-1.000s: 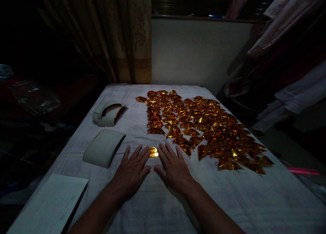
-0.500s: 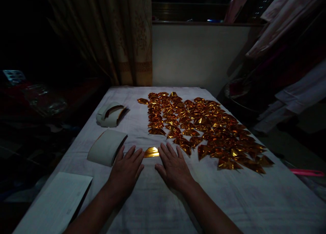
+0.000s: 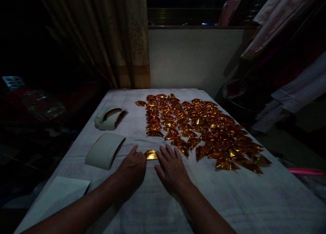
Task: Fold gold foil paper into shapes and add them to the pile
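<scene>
A small folded piece of gold foil paper (image 3: 151, 155) lies on the white cloth between my two hands. My left hand (image 3: 133, 166) is at its left end, fingers curled in and index finger sticking out. The fingertips on that side are hidden beneath the hand, and they seem closed on the foil's edge. My right hand (image 3: 172, 166) rests flat, fingers stretched out, with its index side touching the foil's right end. Just beyond my right hand, many folded gold foil pieces (image 3: 188, 125) are laid in rows and heaps.
To the left stand a curved piece of card (image 3: 105, 151) and another bent card piece (image 3: 108, 118). A flat pale board (image 3: 63, 193) lies nearer. A curtain (image 3: 114, 40) and wall (image 3: 188, 57) rise behind the cloth-covered table (image 3: 229, 200). Clothes (image 3: 300, 88) hang at the right.
My left hand has gone from spread flat to curled at the foil's left end. The right hand stays flat beside the foil. The whole view has shifted slightly.
</scene>
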The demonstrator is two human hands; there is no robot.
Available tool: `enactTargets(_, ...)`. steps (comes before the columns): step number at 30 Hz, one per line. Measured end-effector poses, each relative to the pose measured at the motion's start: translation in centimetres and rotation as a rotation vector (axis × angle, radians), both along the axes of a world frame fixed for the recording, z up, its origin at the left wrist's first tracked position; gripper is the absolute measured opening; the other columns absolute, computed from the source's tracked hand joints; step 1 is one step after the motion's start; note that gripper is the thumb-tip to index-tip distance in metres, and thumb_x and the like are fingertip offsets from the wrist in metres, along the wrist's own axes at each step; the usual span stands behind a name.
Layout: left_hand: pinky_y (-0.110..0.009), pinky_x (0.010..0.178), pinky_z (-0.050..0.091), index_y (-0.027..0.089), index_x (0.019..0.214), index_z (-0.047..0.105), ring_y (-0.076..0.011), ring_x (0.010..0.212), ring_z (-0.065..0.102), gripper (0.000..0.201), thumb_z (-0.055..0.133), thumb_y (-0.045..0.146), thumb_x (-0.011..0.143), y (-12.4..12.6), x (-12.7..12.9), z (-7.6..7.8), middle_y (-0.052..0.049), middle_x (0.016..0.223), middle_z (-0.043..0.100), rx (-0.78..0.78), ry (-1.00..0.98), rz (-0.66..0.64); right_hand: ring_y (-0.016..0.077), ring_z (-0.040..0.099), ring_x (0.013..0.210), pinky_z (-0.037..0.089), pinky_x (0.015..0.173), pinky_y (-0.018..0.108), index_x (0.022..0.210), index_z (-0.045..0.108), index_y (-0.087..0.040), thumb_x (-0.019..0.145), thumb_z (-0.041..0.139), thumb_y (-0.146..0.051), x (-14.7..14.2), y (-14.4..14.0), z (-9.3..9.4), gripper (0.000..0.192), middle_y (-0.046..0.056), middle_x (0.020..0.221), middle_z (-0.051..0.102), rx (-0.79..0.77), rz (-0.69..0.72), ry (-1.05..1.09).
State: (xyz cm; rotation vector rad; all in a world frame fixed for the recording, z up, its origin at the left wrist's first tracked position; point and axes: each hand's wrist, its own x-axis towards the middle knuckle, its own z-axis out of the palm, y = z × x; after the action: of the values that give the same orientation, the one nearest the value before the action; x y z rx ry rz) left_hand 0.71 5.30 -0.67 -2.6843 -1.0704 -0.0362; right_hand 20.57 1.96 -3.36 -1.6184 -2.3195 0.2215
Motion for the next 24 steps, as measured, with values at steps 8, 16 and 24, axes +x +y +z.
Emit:
enactTargets(8,-0.050,0.105,0.040,0.019,0.082,0.063,-0.0226,0.074,0.065,0.021,0.047,0.008,0.089,-0.2,-1.1,1.4,-0.004,0.075,0.069,-0.017,-0.205,0.108,0.0262,0.052,0.129,0.032,0.113,0.049,0.113,0.070,-0.025,0.099,0.046,-0.024,0.6,0.5,-0.6,0.028,0.006,0.128,0.068,0.204,-0.023,0.173)
enactTargets(16,-0.034,0.071,0.045,0.022,0.077,0.058,-0.0218,0.075,0.063,0.024,0.047,0.031,0.097,-0.3,0.0,1.1,-0.002,0.075,0.066,-0.284,-0.539,0.416,0.0232,0.057,0.112,0.040,0.099,0.039,0.087,0.068,-0.023,0.099,0.046,-0.029,0.6,1.1,-0.7,0.025,0.007,0.108,0.071,0.212,-0.193,0.342)
enactTargets(24,-0.044,0.091,0.043,0.022,0.085,0.055,-0.0269,0.099,0.059,0.009,0.054,0.028,0.093,-0.2,0.5,-1.6,-0.007,0.096,0.066,-0.077,-0.578,0.460,0.0259,0.054,0.119,0.037,0.103,0.043,0.116,0.068,-0.021,0.099,0.045,-0.024,0.0,1.0,-0.7,0.029,0.010,0.123,0.068,0.195,-0.231,0.184)
